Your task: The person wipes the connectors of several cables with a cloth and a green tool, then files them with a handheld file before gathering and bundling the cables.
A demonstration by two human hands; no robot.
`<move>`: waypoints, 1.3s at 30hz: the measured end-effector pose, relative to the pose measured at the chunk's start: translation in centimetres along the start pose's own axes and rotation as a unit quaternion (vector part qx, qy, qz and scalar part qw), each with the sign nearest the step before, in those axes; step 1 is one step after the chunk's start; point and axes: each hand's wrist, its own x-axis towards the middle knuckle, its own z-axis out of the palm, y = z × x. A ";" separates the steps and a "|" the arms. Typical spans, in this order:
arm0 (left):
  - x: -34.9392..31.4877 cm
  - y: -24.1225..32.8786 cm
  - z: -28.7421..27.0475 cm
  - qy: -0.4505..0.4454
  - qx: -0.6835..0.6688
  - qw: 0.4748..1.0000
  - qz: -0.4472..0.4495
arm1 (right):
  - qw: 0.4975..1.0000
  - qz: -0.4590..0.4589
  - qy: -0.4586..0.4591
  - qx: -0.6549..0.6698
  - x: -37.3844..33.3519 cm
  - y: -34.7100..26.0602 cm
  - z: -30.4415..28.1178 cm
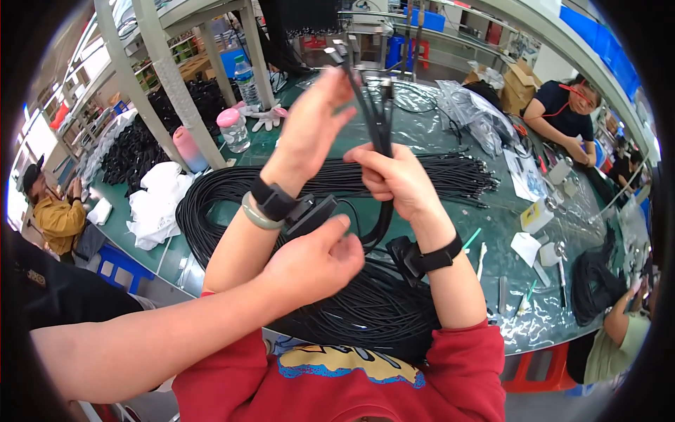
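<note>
My right hand (397, 179) grips a bundle of black cables (380, 126), its connector ends pointing up. My left hand (316, 123) is raised beside those ends, slightly blurred, its thumb and fingers apart; nothing shows in its grasp. Both my wrists wear black straps with small devices, and a pale bangle (260, 213) circles the left one. From the left, another person's hand (313, 260) reaches across my left forearm, close to the wrist device (313, 214). Below my hands, long looped bundles of black cables (225, 197) cover part of the green table (271, 149).
A pink-lidded jar (233, 132), a water bottle (246, 81) and white plastic (158, 204) are at left, near metal posts. To the right lie clear bags (478, 116), a squeeze bottle (536, 216) and small tools. Co-workers sit at right; one stands at far left.
</note>
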 end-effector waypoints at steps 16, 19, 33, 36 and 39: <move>2.0 -0.6 -0.4 0.006 -0.123 0.987 0.101 | 0.999 -0.033 0.002 0.032 -0.5 0.9 -3.1; 3.1 -2.8 -3.9 0.220 0.046 0.973 0.062 | 0.998 -0.058 -0.017 0.003 -0.7 -0.1 0.2; 4.0 -13.6 -9.8 0.333 0.514 0.790 0.019 | 0.830 -0.307 0.165 -0.435 0.2 3.7 0.4; 3.8 -14.1 -9.1 0.320 0.565 0.761 0.002 | 0.864 -0.273 0.138 -0.400 0.2 3.7 0.2; 3.4 -14.2 -9.0 0.302 0.597 0.743 -0.004 | 0.911 -0.221 0.095 -0.336 0.6 3.6 -0.4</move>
